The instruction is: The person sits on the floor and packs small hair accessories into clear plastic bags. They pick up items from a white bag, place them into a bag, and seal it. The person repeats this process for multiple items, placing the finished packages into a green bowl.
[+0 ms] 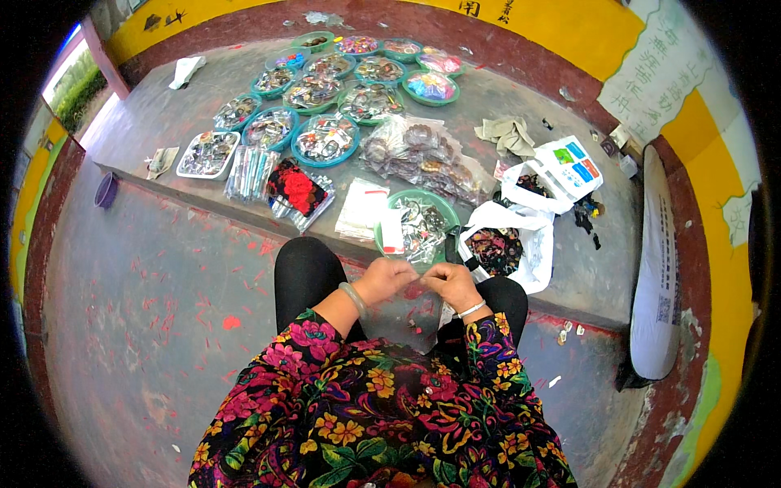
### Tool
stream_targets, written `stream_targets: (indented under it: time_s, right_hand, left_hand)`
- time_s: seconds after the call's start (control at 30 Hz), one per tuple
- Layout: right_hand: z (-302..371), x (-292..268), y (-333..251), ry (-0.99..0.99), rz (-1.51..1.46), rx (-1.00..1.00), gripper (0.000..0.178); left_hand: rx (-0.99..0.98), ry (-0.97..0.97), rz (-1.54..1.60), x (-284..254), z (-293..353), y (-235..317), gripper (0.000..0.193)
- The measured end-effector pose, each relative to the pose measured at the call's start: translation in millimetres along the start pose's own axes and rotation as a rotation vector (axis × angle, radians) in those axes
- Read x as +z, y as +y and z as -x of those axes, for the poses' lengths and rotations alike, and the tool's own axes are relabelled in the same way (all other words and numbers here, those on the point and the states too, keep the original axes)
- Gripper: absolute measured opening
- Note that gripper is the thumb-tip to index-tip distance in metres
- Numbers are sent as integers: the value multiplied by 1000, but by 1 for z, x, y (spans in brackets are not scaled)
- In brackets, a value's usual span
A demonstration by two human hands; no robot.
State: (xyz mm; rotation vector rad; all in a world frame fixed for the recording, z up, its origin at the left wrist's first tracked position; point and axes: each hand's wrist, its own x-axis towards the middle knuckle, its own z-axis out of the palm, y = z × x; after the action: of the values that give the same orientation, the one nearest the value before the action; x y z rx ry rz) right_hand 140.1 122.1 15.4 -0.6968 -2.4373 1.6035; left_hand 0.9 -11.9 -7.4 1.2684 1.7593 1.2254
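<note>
Head view, and you're bringing your left hand (389, 278) and right hand (452, 286) nearly together, thumbs and fingers curling into pinches. Honestly can't tell whether either grip is closing on something, the spot between the fingertips is too small to read. A smooth bangle (355, 299) is circling your left wrist, a thinner pale one (471, 310) your right.

Just beyond your fingertips, a round green plastic basin (450, 213) is holding shiny, crinkly clear packets (421, 224), which are pointing every which way. The flat white packet (392, 232) is lying over the basin's left side, its long axis running away from you.

As for the clutter, a stack of flat white packets (360, 209) is sitting just left of the basin, and a floppy white plastic bag (537, 259) is gaping open on the right, dark patterned stuff (495, 249) showing inside. Behind the basin, a heap of clear bags (423, 163) is blocking the straight way to the farther basins, all resting on that rough grey concrete ledge (602, 276)
</note>
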Motion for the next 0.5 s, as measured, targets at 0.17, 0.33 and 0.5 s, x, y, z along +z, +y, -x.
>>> stream_targets:
  time_s: [0.17,0.33,0.5]
  right_hand:
    - [1,-6,-7,63,-88,22,11]
    - [-1,-6,-1,64,-309,64,11]
    - [-7,-4,12,146,-527,146,16]
  left_hand:
    - [-124,46,248,-7,-1,-2,14]
    - [-275,42,655,-1,-3,-15,13]
    - [-321,145,729,-3,-4,-9,14]
